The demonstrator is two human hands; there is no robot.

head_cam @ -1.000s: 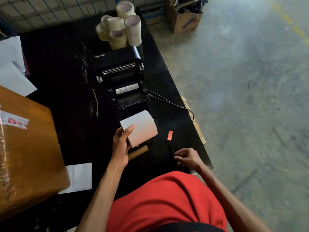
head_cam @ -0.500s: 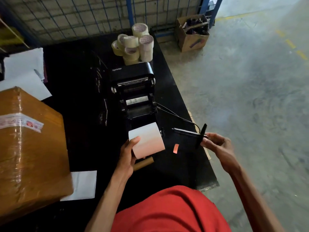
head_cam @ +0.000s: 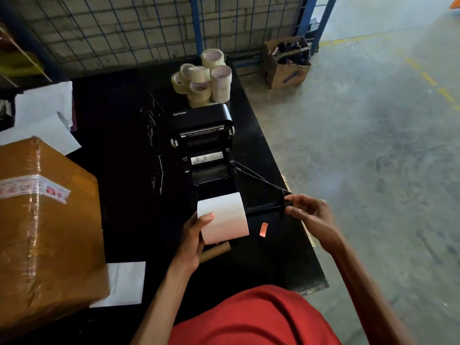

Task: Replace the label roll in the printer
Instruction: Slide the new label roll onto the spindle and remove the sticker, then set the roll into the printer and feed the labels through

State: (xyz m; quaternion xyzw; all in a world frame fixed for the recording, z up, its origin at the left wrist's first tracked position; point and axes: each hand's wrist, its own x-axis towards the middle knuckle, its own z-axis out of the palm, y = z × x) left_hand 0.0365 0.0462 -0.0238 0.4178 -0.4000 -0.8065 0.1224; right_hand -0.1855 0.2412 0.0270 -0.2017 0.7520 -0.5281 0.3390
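Where wire fencing (head_cam: 119,28) stands, black table (head_cam: 119,195) meets concrete floor (head_cam: 373,170).

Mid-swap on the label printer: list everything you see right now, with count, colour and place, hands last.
label printer: 1, black, lid open, centre of table
table: 1, black, under everything
label roll: 1, white, in front of printer, in left hand
spindle: 1, black, its tip at the roll's right end, in right hand
empty core: 1, brown cardboard, on table below the roll
sticker scrap: 1, orange, on table right of the roll
tape rolls: a stack, count unclear, cream, behind printer
taped carton: 1, brown, left
paper sheets: several, white, left side of table
open box: 1, brown, on floor far right
left hand: grips the roll
right hand: pinches the spindle's end
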